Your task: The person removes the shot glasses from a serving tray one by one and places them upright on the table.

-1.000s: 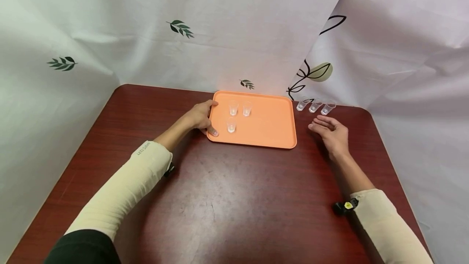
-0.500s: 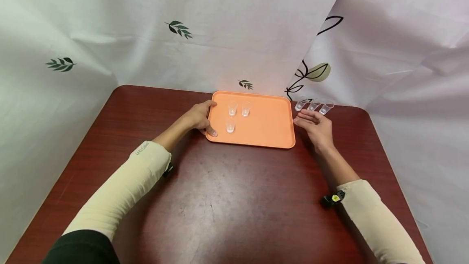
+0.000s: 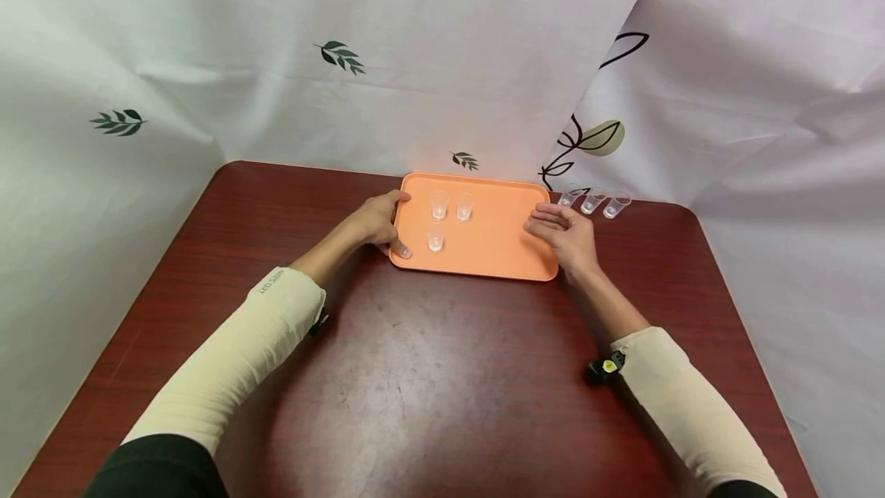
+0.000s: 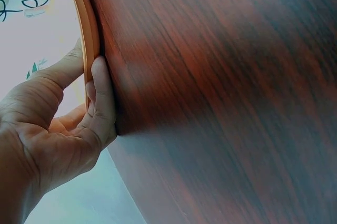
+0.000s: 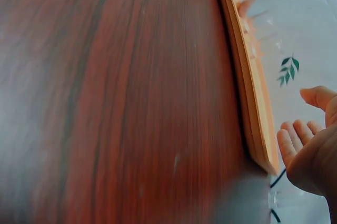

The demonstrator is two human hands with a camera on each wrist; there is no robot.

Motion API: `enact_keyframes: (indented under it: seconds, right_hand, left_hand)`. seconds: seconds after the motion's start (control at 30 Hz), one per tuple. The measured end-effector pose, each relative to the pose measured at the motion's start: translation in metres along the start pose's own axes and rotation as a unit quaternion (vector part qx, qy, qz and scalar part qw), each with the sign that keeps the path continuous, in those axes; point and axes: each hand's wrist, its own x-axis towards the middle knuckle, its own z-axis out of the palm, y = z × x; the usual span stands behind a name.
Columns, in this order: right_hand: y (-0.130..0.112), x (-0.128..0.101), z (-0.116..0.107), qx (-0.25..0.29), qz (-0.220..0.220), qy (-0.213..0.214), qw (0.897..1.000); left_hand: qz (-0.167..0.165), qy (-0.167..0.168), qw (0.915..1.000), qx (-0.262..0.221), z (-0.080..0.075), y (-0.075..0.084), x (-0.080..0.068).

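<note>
The person's left hand grasps the left end of an orange serving tray, thumb over the rim at the near corner, fingers wrapped round the edge. The tray lies at the far side of the wood-grain table and bears three small clear plastic cups in its left half: a far-left cup, a far-right cup beside it and a near cup. A row of three more clear cups stands at the table's far edge, right of the tray. The right hand is over the tray's right end, fingers loose and apart, with nothing visible in its grasp.

The step in hand seems to be an empty-handed reach for a cup on the tray while the left hand steadies it. The next move probably calls for a light pinch on one cup, without nudging its neighbours.

Compared with a second ago, the right hand has shifted left, from near the row to above the tray; the left hand and all six cups sit as they did.
</note>
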Motion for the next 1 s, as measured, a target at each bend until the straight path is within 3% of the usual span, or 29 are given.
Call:
enact_keyframes:
  seconds: [0.2,0.3,0.43,0.7,1.0]
  right_hand:
    - [-0.002,0.002,0.02,-0.036,-0.002,-0.033,0.999]
    - [-0.002,0.004,0.03,-0.055,-0.005,-0.044,0.998]
    - [-0.001,0.006,0.045,-0.069,0.0,-0.056,0.996]
    - [0.0,0.011,0.072,-0.069,0.007,-0.068,0.995]
    - [0.001,0.019,0.096,-0.067,0.002,-0.068,0.995]
  left_hand:
    - [-0.003,0.004,1.0,0.002,-0.002,0.02,-0.03]
    - [-0.005,0.002,1.0,-0.005,-0.002,0.018,-0.027]
    - [0.0,-0.003,0.9999,-0.015,0.0,0.006,-0.01]
    - [-0.003,-0.004,1.0,-0.003,0.0,0.017,-0.021]
    - [-0.012,0.001,0.9999,-0.012,0.002,-0.003,0.003]
